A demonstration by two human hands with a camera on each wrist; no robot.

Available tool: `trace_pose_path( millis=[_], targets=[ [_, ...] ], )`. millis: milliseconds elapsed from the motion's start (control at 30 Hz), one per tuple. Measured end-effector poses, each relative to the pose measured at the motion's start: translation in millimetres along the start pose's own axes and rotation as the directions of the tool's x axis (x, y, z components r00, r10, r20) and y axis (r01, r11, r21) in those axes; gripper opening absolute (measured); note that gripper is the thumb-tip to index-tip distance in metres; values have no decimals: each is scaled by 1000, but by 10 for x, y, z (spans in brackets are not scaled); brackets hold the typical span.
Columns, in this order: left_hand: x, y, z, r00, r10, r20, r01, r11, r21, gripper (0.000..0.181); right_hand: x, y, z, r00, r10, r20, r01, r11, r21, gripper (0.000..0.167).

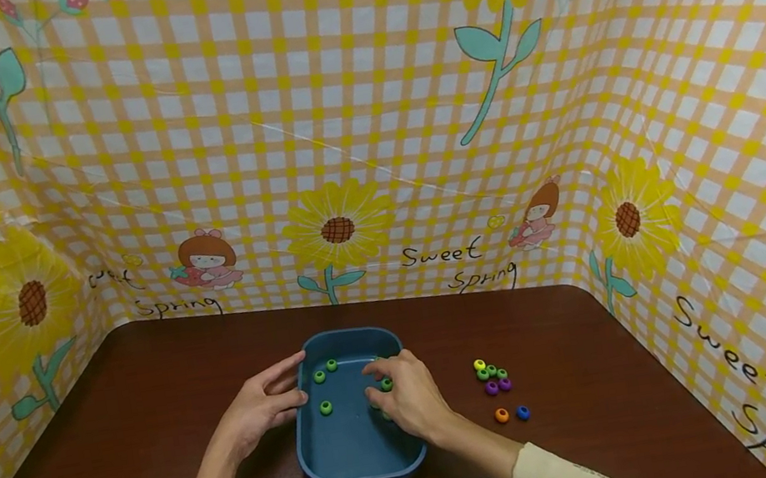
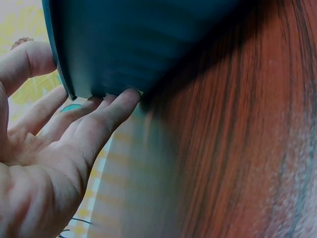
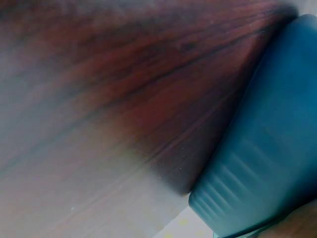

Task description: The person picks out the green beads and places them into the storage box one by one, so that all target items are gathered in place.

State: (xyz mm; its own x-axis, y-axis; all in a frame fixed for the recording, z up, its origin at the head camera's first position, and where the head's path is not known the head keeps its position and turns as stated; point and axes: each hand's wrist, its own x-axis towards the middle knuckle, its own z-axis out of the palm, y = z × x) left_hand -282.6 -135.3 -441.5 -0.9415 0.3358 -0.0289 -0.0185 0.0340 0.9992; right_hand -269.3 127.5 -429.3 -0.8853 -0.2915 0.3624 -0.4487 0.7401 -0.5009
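In the head view a blue tray [image 1: 366,475] stands on the dark table with several green beads inside, one green bead [image 1: 326,407] at its left. The left hand [image 1: 256,412] touches the tray's left side with relaxed, spread fingers; the left wrist view shows the fingertips of this hand [image 2: 64,134] against the tray's outer wall [image 2: 129,44]. Over the tray's right wall reaches the right hand [image 1: 416,398], fingers bent above green beads [image 1: 387,384], which it partly hides; whether it holds one cannot be told. In the right wrist view the tray wall [image 3: 257,148] hides the fingers.
Right of the tray on the table lie a yellow bead [image 1: 479,365], several green beads [image 1: 492,371], two purple beads [image 1: 505,385], an orange bead [image 1: 502,416] and a blue bead [image 1: 523,413]. A checked sunflower cloth [image 1: 414,200] stands around the table's back and sides.
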Motion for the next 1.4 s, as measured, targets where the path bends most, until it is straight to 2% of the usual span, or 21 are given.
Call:
trace_pose_path(
  millis=[133, 333, 533, 800, 1100, 1400],
  targets=[
    [-6, -6, 3, 1000, -2, -4, 2, 1000, -4, 66, 3, 5, -17, 1000, -6, -9, 7, 999, 42, 24],
    [-3, -6, 0, 1000, -1, -7, 1, 1000, -1, 66, 8, 16, -124, 998, -13, -69, 19, 997, 79, 18],
    [1, -8, -5, 1000, 1, -5, -2, 1000, -5, 65, 9, 63, -303, 995, 13, -98, -7, 998, 60, 23],
    [2, -12, -5, 1000, 3, -4, -3, 1000, -2, 66, -24, 239, -515, 986, 44, -159, -41, 999, 22, 26],
    [-2, -13, 2, 1000, 5, 0, -5, 1000, 0, 66, -115, 473, -663, 983, 133, -124, -137, 990, -23, 31],
    [6, -14, 1, 1000, 1, -10, -1, 1000, 0, 66, -196, 753, -779, 982, 159, -103, -166, 984, -70, 30]
  ],
)
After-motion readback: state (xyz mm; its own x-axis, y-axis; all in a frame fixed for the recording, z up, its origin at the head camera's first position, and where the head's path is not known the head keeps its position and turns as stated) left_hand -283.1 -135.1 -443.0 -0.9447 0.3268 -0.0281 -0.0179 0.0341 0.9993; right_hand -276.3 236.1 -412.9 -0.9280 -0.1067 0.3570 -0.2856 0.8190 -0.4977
